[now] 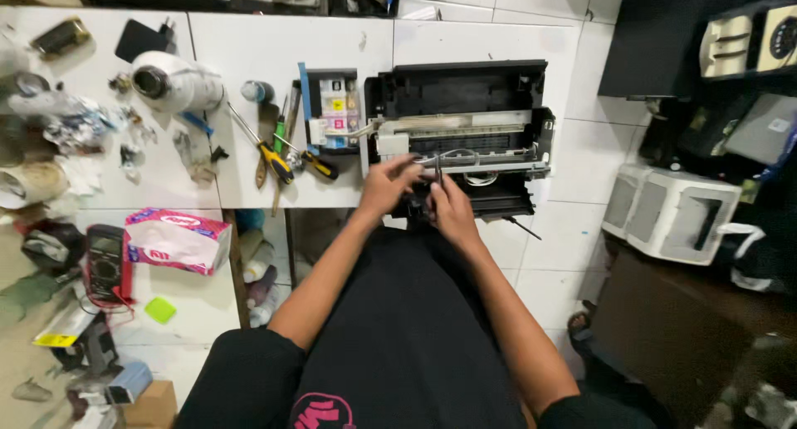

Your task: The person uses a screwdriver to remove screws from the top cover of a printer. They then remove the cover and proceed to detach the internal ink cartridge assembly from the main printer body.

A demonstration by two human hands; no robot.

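Both hands meet at the near edge of an opened black printer (465, 105) that sits on the white tiled floor with its cover off. The left hand (388, 186) is curled, its fingers closed on a small part at the printer's front; what exactly it pinches is too small to tell. The right hand (452, 209) lies just beside it, touching it, and grips a thin dark tool (437, 170) that stands nearly upright, its tip pointing into the printer just beyond the knuckles. The printer's pale carriage rail (465, 151) runs crosswise directly past both hands. Left of the left hand lie yellow-handled screwdrivers (274, 161) and an ink tank block (334, 109) with coloured labels, beside the printer's left wall.
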